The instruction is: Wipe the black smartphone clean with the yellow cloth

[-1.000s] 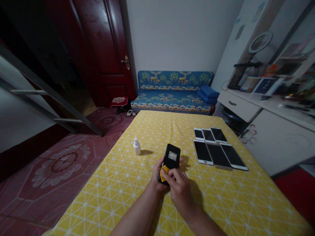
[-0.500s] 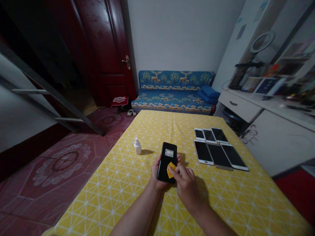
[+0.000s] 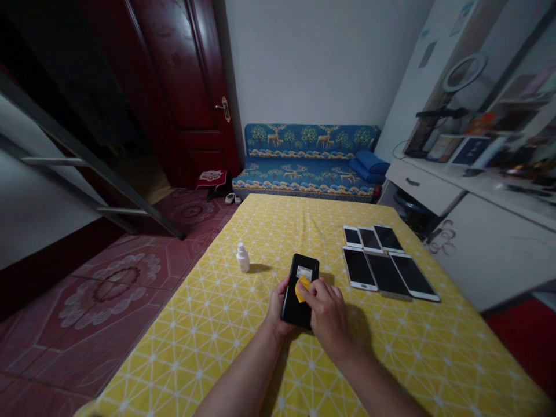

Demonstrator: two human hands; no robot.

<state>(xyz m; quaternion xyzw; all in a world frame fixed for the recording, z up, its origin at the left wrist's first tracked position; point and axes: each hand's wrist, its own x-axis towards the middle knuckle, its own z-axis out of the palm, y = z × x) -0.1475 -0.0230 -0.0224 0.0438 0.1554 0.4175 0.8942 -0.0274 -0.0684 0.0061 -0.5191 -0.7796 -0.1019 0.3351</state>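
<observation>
Head view shows the left hand point(image 3: 277, 308) holding a black phone point(image 3: 292, 310) over the yellow counter point(image 3: 182, 359), its fingers curled around the phone's edge. The right hand point(image 3: 328, 313) has its fingers clenched on a yellow cloth point(image 3: 303, 289), pressing it onto the phone. Left of the phone stands a small white bottle point(image 3: 242, 259). Right of the phone lie six phones point(image 3: 386, 275) in two rows, apart from the hands.

A soft yellow cloth point(image 3: 303, 288) is pressed by the right fingers point(image 3: 317, 288); a smooth, shiny black phone point(image 3: 295, 313) is kept under them; a white plastic bottle point(image 3: 243, 259) is seen left of them, on a matt table cloth point(image 3: 182, 359).
</observation>
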